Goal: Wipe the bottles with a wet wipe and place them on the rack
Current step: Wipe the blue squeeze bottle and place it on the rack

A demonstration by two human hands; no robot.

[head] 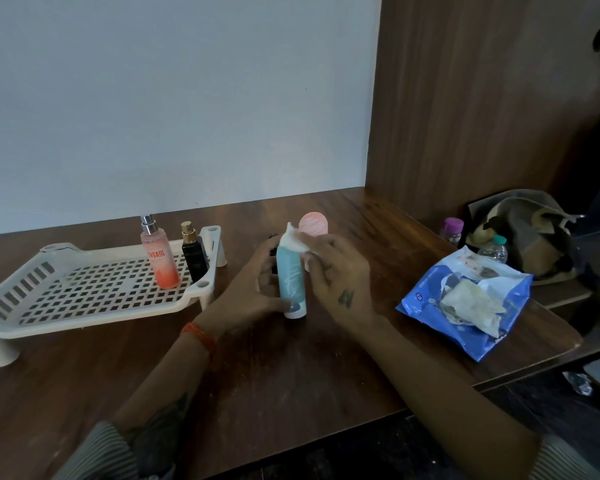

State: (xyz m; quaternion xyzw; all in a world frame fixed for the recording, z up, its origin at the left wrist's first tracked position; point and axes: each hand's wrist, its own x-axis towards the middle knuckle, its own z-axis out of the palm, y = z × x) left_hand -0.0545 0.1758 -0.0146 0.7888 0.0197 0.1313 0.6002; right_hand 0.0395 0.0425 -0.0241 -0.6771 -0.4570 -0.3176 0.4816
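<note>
A teal bottle [290, 281] with a white base stands upright on the wooden table, mid-frame. My left hand [248, 289] grips its lower body, thumb on the base. My right hand [336, 271] presses a white wet wipe [293, 240] over the bottle's top. A pink spray bottle [160, 259] and a black bottle with a gold cap [193, 256] stand on the white perforated rack [49, 299] at its right end. A pink bottle [313, 224] stands behind my hands, mostly hidden. A dark object behind my left hand is barely visible.
An open blue wet-wipe pack [465, 303] with a wipe sticking out lies at the right, near the table's edge. A bag [520, 233] and two small water bottles [452, 230] sit on a lower ledge beyond. A wooden panel rises at the right.
</note>
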